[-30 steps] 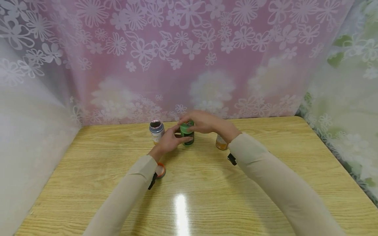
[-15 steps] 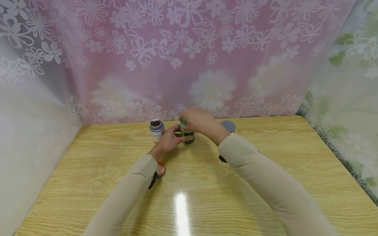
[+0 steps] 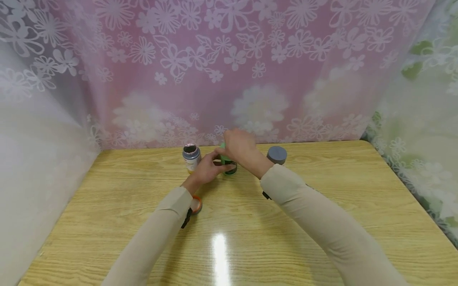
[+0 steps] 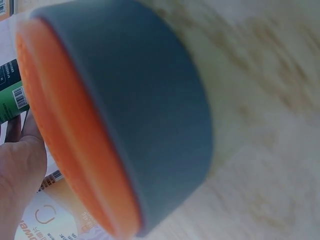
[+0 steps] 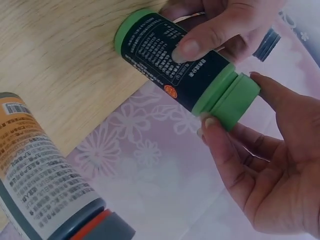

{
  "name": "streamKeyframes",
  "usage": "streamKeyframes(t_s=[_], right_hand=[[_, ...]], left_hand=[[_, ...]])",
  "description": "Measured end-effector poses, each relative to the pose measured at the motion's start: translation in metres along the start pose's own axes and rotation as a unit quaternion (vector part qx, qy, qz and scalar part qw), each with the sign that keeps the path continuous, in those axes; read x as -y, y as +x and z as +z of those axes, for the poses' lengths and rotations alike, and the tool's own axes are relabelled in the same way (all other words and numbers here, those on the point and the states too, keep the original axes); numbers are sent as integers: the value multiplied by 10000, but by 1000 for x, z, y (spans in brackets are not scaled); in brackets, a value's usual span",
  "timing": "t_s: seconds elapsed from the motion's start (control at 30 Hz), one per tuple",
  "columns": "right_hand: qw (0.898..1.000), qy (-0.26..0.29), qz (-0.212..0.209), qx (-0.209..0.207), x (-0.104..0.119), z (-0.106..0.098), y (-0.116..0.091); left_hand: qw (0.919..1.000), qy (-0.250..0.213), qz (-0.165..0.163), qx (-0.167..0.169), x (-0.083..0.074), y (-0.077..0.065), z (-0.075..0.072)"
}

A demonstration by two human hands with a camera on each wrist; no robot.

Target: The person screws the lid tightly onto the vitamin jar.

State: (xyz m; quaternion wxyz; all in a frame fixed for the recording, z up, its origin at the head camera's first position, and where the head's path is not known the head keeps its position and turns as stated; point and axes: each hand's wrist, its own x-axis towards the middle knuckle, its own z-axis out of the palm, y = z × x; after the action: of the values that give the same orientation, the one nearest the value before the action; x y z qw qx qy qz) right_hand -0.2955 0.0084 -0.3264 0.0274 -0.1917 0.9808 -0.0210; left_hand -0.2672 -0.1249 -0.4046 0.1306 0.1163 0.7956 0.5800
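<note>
A green bottle [image 5: 172, 62] with a black label stands on the table, with my left hand [image 3: 208, 169] wrapped round its body. My right hand [image 5: 280, 155] pinches its green cap [image 5: 236, 101] between thumb and fingers; the cap sits at the bottle's neck. In the head view the right hand hides most of that cap. Left of my left hand stands a white bottle [image 3: 192, 159] with a grey neck, uncapped. Its grey cap [image 4: 135, 95] with an orange inner ring lies by my left wrist, large in the left wrist view.
A white and orange bottle [image 5: 47, 175] with a grey cap [image 3: 277, 154] stands to the right, partly behind my right forearm. The wooden table [image 3: 340, 178] ends at a pink flowered cloth [image 3: 179, 79] behind and pale cloths at both sides.
My right hand has turned on the green cap, its wrist swinging left and down. The grey cap of the right-hand bottle has come into view. My left hand has kept its hold.
</note>
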Motion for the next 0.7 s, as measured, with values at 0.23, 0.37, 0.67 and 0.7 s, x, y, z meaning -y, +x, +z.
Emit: streamKeyframes(t_s=[0.23,0.37,0.67,0.7], right_hand=[[9999,49,29,116,-5,4,3],[9989,239,-126,372,-16,2,5],[9514,976,-2619,1294,-41,-22,10],[9459,1037,-2742,1390,-41,-24,10]], left_hand=[[9999,145,-76,-4,-1,0,0],[9998,189,-87,-5,6,6,0],[9996,209,52,-162,33,21,1],[9996,209,75,-163,33,21,1]])
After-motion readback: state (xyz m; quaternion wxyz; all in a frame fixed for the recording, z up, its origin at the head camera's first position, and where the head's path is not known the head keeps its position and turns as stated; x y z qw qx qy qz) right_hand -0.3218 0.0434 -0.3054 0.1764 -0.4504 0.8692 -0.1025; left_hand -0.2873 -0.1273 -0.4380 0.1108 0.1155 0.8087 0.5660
